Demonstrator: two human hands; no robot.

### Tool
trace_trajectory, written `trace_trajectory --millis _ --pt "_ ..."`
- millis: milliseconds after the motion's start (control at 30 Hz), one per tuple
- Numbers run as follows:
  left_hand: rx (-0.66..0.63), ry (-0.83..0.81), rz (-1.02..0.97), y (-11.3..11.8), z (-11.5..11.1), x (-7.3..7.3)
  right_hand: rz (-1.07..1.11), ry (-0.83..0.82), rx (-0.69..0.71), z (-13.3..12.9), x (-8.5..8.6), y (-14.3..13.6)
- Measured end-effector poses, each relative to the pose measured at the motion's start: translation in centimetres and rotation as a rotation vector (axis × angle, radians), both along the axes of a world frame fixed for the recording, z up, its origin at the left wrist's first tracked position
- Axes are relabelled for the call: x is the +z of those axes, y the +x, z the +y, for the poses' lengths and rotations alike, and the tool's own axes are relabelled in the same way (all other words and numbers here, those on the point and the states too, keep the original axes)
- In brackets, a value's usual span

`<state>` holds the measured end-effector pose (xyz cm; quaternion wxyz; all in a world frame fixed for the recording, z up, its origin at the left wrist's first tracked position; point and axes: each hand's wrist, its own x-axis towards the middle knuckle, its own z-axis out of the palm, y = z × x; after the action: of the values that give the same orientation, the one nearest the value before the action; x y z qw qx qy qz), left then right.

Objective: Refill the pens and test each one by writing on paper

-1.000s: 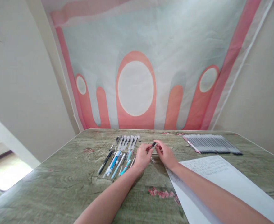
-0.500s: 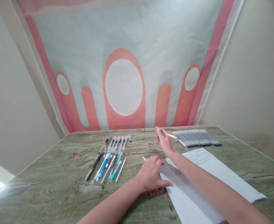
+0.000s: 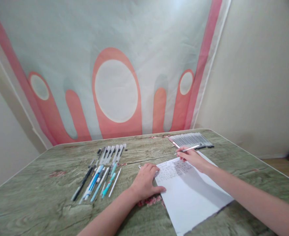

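Note:
A sheet of white paper (image 3: pixel 181 200) lies on the wood-patterned table, with rows of handwriting along its upper part. My left hand (image 3: pixel 146 183) rests flat at the paper's left edge, its thumb spread onto the sheet. From behind its fingertips pokes the end of a thin light stick (image 3: pixel 140 167); the rest is hidden. My right hand (image 3: pixel 191 158) is closed around a white pen (image 3: pixel 194 147) near the top of the paper. The pen slants, its tip end toward the left; whether it touches the paper I cannot tell.
Beyond the paper lies a tight row of clear pens with dark ends (image 3: pixel 191 140). Several assorted pens (image 3: pixel 94 183), black, blue and teal, lie left of my left hand. Behind them is a group of clear-bodied pens (image 3: pixel 112 153). A pink-and-grey backdrop (image 3: pixel 116 88) hangs behind the table.
My right hand has drawn back from the table's far side toward the paper's top edge, still holding the pen. The paper has turned, and the camera view has swung right.

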<state>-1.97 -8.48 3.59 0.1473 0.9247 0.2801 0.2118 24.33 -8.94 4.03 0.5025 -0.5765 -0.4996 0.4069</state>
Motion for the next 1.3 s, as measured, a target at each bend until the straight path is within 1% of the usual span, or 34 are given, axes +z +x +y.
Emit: trace_trajectory --millis 100,167,267,400,567,667,833,1000,1167,1300 --pt "0.015 0.002 -0.012 -0.1 0.3 0.1 -0.068 -0.029 -0.034 -2.6 -2.2 1.9" --pt "0.024 -0.001 -0.004 -0.2 0.4 0.1 -0.174 -0.005 -0.058 -3.7 -2.9 2.7" --pt "0.031 -0.002 0.013 -0.2 0.5 0.1 -0.332 0.064 -0.089 -4.5 -3.5 3.3" --pt "0.028 0.001 0.023 -0.3 0.7 0.1 -0.443 0.103 -0.113 -4.7 -3.5 3.2" --pt "0.034 -0.009 0.046 -0.2 0.8 0.4 -0.529 0.112 -0.075 -5.0 -2.9 2.9" --pt "0.037 -0.009 0.048 -0.2 0.8 0.4 -0.578 0.103 -0.056 -5.1 -2.9 2.9" --pt "0.037 -0.011 0.048 -0.2 0.9 0.2 -0.576 0.109 -0.019 -5.0 -3.1 3.1" --pt "0.033 -0.009 0.048 -0.2 0.9 0.2 -0.579 0.104 -0.043 -4.9 -3.2 3.1" --pt "0.032 -0.019 0.054 -0.2 0.9 0.2 -0.572 0.140 -0.023 -4.9 -3.4 3.2" --pt "0.025 -0.018 0.038 -0.2 1.0 0.1 -0.562 0.136 -0.023 -4.9 -3.3 3.3"
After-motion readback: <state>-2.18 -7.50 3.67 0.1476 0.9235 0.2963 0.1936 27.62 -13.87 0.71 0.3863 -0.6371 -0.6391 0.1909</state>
